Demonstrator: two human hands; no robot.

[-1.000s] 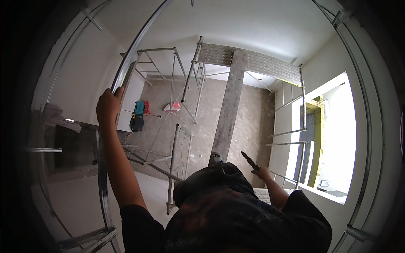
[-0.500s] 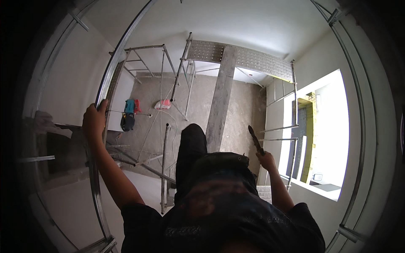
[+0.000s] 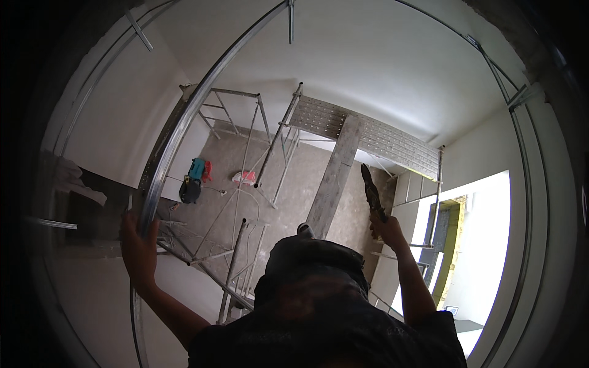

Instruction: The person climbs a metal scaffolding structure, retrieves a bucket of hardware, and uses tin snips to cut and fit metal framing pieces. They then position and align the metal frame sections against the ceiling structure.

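Observation:
A long shiny metal channel [image 3: 172, 144] runs at head height along my left side. My left hand [image 3: 140, 248] grips it, thumb on one side and fingers on the other. In my right hand [image 3: 388, 230], raised out to the right, is a dark hand tool [image 3: 370, 190] with a long tapered head, like snips. Its head points up and away from me, and my fingers cover the handles. Below me a narrow grey plank [image 3: 334, 175] reaches to a perforated metal scaffold platform [image 3: 399, 144]. The tip of one shoe [image 3: 305, 229] shows at the plank's near end.
Scaffold frames [image 3: 279, 144] with thin crossed braces stand ahead and to the left. Far below on the concrete floor [image 3: 270, 202] lie a teal and black bag [image 3: 193, 178], a red-and-white bag [image 3: 244, 177] and a cable. A bright window opening [image 3: 478, 245] is at right.
My view has swung and shifted, so the scaffold sits lower and tilted. My left hand appears lower along the channel. My right hand and tool have risen. My forward knee is out of sight.

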